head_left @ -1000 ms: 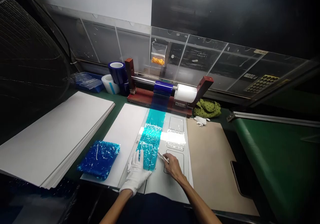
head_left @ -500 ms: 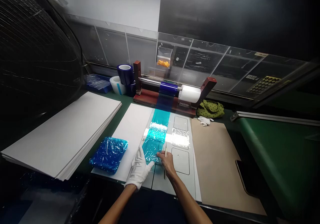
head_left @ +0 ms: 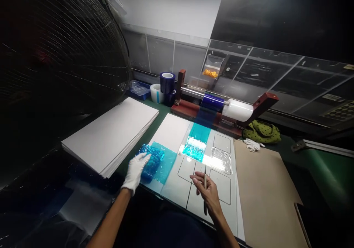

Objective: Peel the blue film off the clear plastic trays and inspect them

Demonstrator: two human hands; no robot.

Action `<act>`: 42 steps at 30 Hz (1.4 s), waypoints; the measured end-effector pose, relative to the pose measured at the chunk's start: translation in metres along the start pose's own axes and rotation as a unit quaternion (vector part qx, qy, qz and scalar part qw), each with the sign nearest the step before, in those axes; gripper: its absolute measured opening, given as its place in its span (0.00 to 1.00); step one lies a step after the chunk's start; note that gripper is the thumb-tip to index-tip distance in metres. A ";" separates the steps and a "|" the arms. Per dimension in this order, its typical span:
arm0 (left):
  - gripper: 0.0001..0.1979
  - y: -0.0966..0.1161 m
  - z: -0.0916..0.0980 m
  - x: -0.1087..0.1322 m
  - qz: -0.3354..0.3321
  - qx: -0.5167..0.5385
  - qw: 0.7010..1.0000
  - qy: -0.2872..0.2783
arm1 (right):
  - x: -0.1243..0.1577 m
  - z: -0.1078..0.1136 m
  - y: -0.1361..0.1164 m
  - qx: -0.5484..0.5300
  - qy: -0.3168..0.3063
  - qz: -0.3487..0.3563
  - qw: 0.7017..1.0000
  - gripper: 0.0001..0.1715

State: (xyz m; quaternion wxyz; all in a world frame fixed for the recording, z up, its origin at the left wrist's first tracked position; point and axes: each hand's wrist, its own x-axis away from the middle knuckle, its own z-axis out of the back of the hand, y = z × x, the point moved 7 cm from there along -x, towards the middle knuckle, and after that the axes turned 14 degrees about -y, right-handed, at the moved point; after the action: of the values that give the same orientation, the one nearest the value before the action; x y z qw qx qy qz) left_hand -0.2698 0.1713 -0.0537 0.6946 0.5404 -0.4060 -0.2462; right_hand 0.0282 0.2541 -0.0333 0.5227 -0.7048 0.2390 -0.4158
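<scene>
Film piece: a cut teal film piece (head_left: 163,164) lies just left of the template board (head_left: 177,187), overlapping a crinkled blue film stack (head_left: 151,155)
Left hand: the gloved left hand (head_left: 136,169) rests on that stack, grip open, fingers flat
Right hand: the bare right hand (head_left: 208,190) lies on the board's near part, grip closed around a thin tool (head_left: 205,178)
Film strip: a teal film strip (head_left: 195,143) crosses the board's far end from the dispenser (head_left: 221,109) behind the board
Sheets: a white sheet pile (head_left: 113,133), well left of the board
</scene>
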 end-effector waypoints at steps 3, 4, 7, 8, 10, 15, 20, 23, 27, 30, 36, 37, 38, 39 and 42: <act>0.29 -0.006 0.036 -0.012 0.005 0.043 0.999 0.012 | 0.004 0.006 0.004 0.016 0.030 -0.012 0.999 0.30; 0.28 -0.008 0.044 -0.015 0.007 0.051 0.999 0.016 | 0.005 0.007 0.005 0.020 0.036 -0.015 0.999 0.30; 0.27 -0.015 0.056 -0.020 0.015 0.064 0.998 0.023 | 0.008 0.009 0.006 0.029 0.050 -0.021 0.998 0.30; 0.27 -0.017 0.057 -0.021 0.016 0.064 0.998 0.024 | 0.008 0.009 0.006 0.031 0.051 -0.021 0.998 0.30; 0.27 -0.018 0.055 -0.024 0.018 0.061 0.998 0.023 | 0.009 0.008 0.005 0.032 0.052 -0.019 0.998 0.29; 0.27 -0.018 0.049 -0.030 0.017 0.028 0.999 0.016 | 0.009 0.009 0.004 0.043 0.054 -0.013 0.998 0.30; 0.25 0.002 0.057 -0.021 -0.017 -0.068 0.995 0.067 | 0.012 0.029 0.008 0.066 0.078 0.000 0.995 0.31; 0.26 0.034 0.053 -0.006 -0.079 -0.239 0.955 0.157 | 0.016 0.056 0.015 0.110 0.119 0.010 0.987 0.30; 0.25 0.063 -0.012 0.003 -0.201 -0.395 0.887 0.131 | 0.019 0.108 0.030 0.186 0.188 0.010 0.964 0.30; 0.27 0.060 -0.094 0.001 -0.269 -0.428 0.863 0.000 | 0.024 0.156 0.042 0.244 0.254 -0.032 0.935 0.26; 0.36 0.023 -0.260 -0.004 -0.293 -0.498 0.784 -0.228 | 0.026 0.229 0.054 0.345 0.280 -0.130 0.887 0.15; 0.36 0.018 -0.283 -0.004 -0.295 -0.507 0.769 -0.254 | 0.026 0.238 0.055 0.346 0.279 -0.135 0.885 0.14; 0.37 0.012 -0.305 -0.005 -0.296 -0.517 0.752 -0.282 | 0.024 0.246 0.056 0.350 0.277 -0.141 0.884 0.13; 0.38 0.006 -0.325 -0.005 -0.296 -0.527 0.735 -0.309 | 0.022 0.252 0.057 0.355 0.274 -0.145 0.882 0.12; 0.41 -0.007 -0.373 -0.007 -0.285 -0.551 0.697 -0.360 | 0.012 0.269 0.058 0.366 0.257 -0.154 0.881 0.10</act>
State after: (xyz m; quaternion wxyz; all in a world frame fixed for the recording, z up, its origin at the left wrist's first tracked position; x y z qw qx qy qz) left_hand 0.0366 0.3800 -0.0943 0.5655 0.0207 -0.2430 -0.7879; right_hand 0.2650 0.3694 -0.1127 0.5933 -0.3591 0.0845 -0.7155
